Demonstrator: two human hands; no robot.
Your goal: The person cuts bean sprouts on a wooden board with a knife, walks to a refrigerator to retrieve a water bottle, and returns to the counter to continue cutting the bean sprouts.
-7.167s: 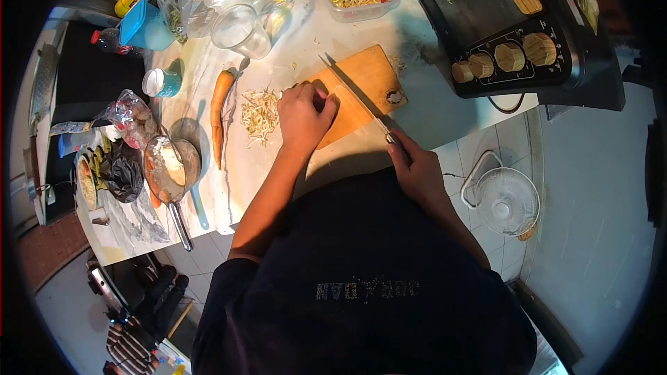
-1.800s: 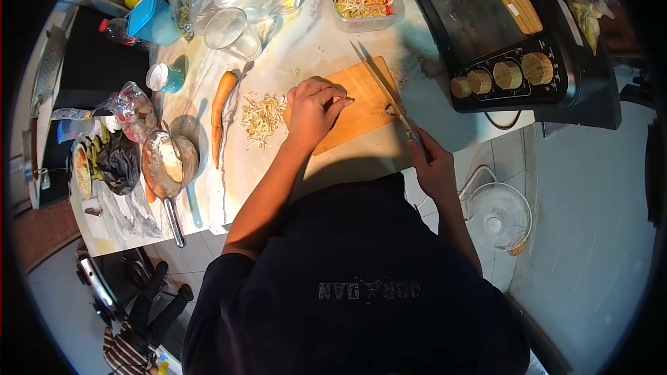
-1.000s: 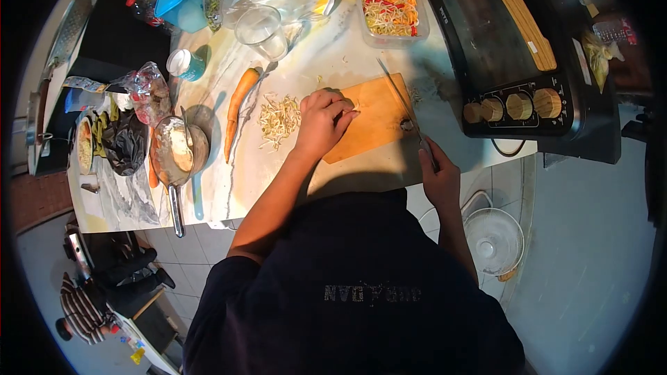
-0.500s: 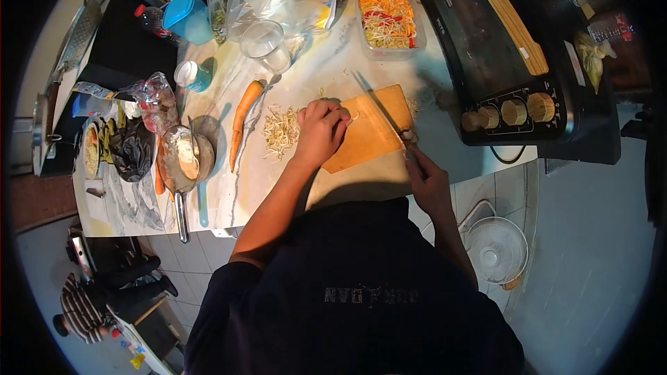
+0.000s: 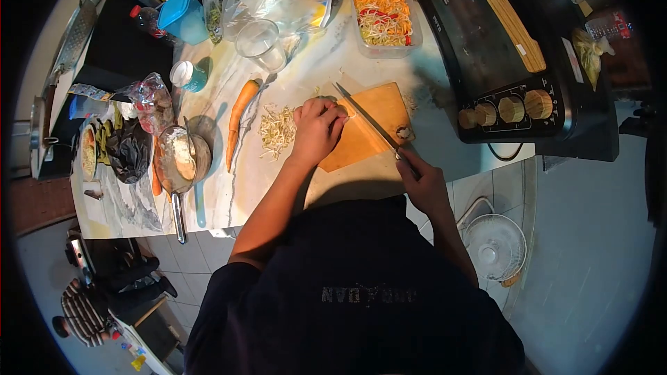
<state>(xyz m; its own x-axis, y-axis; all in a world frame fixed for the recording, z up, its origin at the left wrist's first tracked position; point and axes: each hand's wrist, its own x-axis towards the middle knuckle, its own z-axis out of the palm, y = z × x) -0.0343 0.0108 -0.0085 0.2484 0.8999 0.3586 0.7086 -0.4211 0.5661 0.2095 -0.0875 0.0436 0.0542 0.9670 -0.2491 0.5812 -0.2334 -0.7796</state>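
My right hand is wrapped around the handle of a kitchen knife, whose blade slants up and left across the wooden cutting board. At the board's left edge, my left hand is closed, fingertips pinched together. A thin pale strand, which looks like a bean sprout, pokes out from those fingertips, close to the blade. Left of this hand lies a loose pile of bean sprouts on the marble-patterned table. A dark knot-like spot marks the board's right corner.
A plastic container of shredded vegetables and sprouts stands behind the board. Farther left are a carrot, a clear cup and a metal-handled pan. A black oven borders the right. Another person is at lower left.
The knife blade has swung left, its tip now nearer my left fingertips. My right hand has shifted slightly left, uncovering the board's right corner. My left hand stays almost in place.
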